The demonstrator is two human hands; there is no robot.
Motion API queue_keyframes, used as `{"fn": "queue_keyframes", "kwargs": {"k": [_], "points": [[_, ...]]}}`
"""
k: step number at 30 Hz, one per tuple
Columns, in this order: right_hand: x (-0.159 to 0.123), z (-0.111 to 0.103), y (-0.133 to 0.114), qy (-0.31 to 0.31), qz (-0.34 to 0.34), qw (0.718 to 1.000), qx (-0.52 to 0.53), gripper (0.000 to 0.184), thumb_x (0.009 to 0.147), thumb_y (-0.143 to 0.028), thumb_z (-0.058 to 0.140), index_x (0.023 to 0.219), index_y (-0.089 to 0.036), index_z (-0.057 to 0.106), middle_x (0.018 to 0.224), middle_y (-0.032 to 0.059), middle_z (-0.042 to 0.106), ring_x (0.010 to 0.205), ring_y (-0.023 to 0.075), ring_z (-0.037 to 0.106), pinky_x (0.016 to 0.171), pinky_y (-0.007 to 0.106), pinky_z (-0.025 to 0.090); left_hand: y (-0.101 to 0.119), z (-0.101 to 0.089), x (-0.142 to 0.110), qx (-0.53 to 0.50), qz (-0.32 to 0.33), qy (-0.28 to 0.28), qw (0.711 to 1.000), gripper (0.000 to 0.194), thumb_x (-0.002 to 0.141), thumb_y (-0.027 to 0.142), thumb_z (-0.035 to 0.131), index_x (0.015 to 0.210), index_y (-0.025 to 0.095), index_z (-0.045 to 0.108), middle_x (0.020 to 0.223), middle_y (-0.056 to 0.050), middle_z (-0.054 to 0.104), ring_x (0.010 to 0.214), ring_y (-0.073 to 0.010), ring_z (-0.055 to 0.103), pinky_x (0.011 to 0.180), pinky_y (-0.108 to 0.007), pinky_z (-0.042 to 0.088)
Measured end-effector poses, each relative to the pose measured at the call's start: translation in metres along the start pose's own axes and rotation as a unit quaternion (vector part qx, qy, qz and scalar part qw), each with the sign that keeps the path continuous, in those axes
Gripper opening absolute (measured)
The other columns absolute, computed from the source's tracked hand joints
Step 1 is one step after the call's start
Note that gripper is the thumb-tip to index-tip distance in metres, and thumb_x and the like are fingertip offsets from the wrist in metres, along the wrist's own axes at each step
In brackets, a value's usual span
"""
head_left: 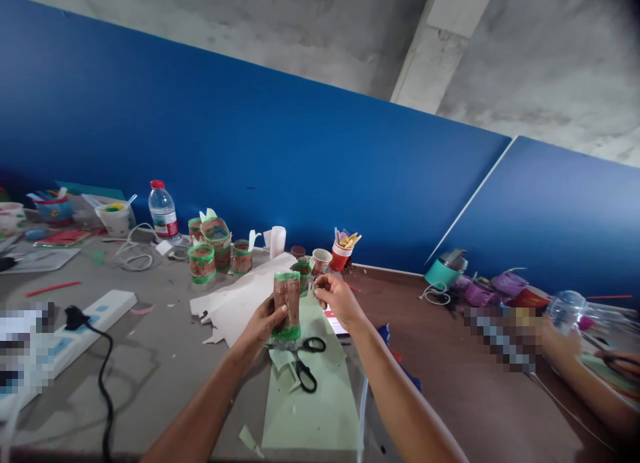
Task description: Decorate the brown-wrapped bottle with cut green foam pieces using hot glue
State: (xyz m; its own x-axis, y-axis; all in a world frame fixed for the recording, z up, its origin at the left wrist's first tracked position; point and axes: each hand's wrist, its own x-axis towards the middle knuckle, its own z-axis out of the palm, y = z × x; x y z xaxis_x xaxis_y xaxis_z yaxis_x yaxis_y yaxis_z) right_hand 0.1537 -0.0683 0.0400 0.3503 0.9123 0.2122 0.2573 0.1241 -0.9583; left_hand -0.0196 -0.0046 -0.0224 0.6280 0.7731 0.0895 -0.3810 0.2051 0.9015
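Observation:
My left hand (270, 319) is wrapped round a brown cylinder with green bands at its top and bottom (288, 303), held upright above the table. To its right, my right hand (334, 296) has its fingers pinched together; whatever is between them is too small to make out. Beneath the hands lies a sheet of pale green paper (310, 416). Black-handled scissors (307, 376) rest on it beside a cut green scrap (285, 368). Behind the hands stands a white paper cup (321, 259). White paper with torn edges (240, 296) lies to the left.
Similar brown-and-green containers (202, 264) stand near the blue partition (250, 149), by a water bottle (163, 213). A red cup of sticks (341, 253) is at the back. A power strip (107, 316) lies left. At right, another person's hands (557, 343) hold a clear plastic piece.

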Motion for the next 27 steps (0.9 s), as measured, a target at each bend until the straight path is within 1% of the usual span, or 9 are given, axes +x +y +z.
{"fn": "queue_keyframes", "kwargs": {"k": [4,8,11,14,17,21,23,27], "points": [[0.008,0.007,-0.012,0.017,-0.046,0.998,0.032,0.02,0.065,-0.026,0.056,0.083,-0.018,0.055,0.06,-0.006,0.052,0.044,0.0078,0.042,0.044,0.02,0.034,-0.002,-0.003,0.001,0.003,-0.001,-0.005,1.0,0.063,0.065,0.046,0.078,0.116,0.013,0.061,0.118,-0.015,0.066,0.114,-0.0335,0.057,0.09,-0.037,0.047],[0.015,0.013,-0.017,0.031,-0.085,0.995,0.032,0.016,0.069,-0.024,0.056,0.083,-0.017,0.06,0.062,-0.004,0.055,0.047,0.0088,0.044,0.046,0.021,0.036,-0.006,-0.006,0.003,-0.003,0.004,-0.016,1.0,0.061,0.068,0.045,0.077,0.119,0.014,0.061,0.123,-0.014,0.064,0.116,-0.0326,0.056,0.091,-0.036,0.047],[0.017,0.016,-0.018,0.046,-0.106,0.993,0.024,0.017,0.072,-0.025,0.055,0.085,-0.017,0.061,0.067,-0.0019,0.058,0.05,0.01,0.046,0.048,0.022,0.038,-0.007,-0.007,0.004,-0.002,0.003,-0.021,1.0,0.06,0.068,0.046,0.076,0.118,0.016,0.062,0.119,-0.013,0.066,0.112,-0.0327,0.059,0.091,-0.038,0.047],[0.018,0.018,-0.018,0.061,-0.119,0.991,0.012,0.017,0.074,-0.025,0.055,0.087,-0.016,0.061,0.07,-0.0002,0.059,0.056,0.0122,0.051,0.051,0.023,0.04,-0.008,-0.007,0.004,0.005,0.001,-0.027,1.0,0.057,0.068,0.046,0.076,0.116,0.016,0.065,0.116,-0.013,0.068,0.111,-0.0335,0.059,0.093,-0.04,0.047],[0.017,0.017,-0.018,0.065,-0.126,0.99,0.003,0.018,0.076,-0.022,0.053,0.091,-0.017,0.062,0.074,0.0005,0.06,0.061,0.0133,0.054,0.054,0.023,0.041,-0.007,-0.007,0.004,0.01,-0.004,-0.035,0.999,0.053,0.069,0.044,0.075,0.114,0.017,0.066,0.118,-0.012,0.067,0.114,-0.0341,0.057,0.095,-0.041,0.045],[0.016,0.017,-0.021,0.06,-0.147,0.987,-0.031,0.019,0.079,-0.021,0.05,0.094,-0.017,0.062,0.078,0.0014,0.061,0.066,0.0141,0.055,0.057,0.023,0.042,-0.006,-0.006,0.002,0.001,-0.014,-0.036,0.999,0.055,0.069,0.044,0.076,0.116,0.019,0.065,0.121,-0.011,0.065,0.117,-0.0333,0.055,0.099,-0.041,0.043],[0.016,0.017,-0.021,0.06,-0.154,0.985,-0.046,0.019,0.079,-0.021,0.05,0.093,-0.017,0.062,0.077,0.0014,0.06,0.066,0.0143,0.056,0.057,0.024,0.042,-0.005,-0.004,0.002,-0.009,-0.019,-0.039,0.999,0.056,0.068,0.044,0.076,0.117,0.019,0.064,0.123,-0.011,0.064,0.118,-0.0329,0.055,0.1,-0.041,0.042],[0.018,0.02,-0.019,0.065,-0.15,0.986,-0.034,0.019,0.077,-0.021,0.052,0.093,-0.016,0.062,0.073,0.0004,0.06,0.06,0.0131,0.053,0.055,0.024,0.042,-0.004,0.0,0.002,-0.024,-0.024,-0.039,0.999,0.059,0.064,0.046,0.079,0.114,0.019,0.066,0.122,-0.012,0.065,0.116,-0.0333,0.056,0.099,-0.04,0.044]]}}
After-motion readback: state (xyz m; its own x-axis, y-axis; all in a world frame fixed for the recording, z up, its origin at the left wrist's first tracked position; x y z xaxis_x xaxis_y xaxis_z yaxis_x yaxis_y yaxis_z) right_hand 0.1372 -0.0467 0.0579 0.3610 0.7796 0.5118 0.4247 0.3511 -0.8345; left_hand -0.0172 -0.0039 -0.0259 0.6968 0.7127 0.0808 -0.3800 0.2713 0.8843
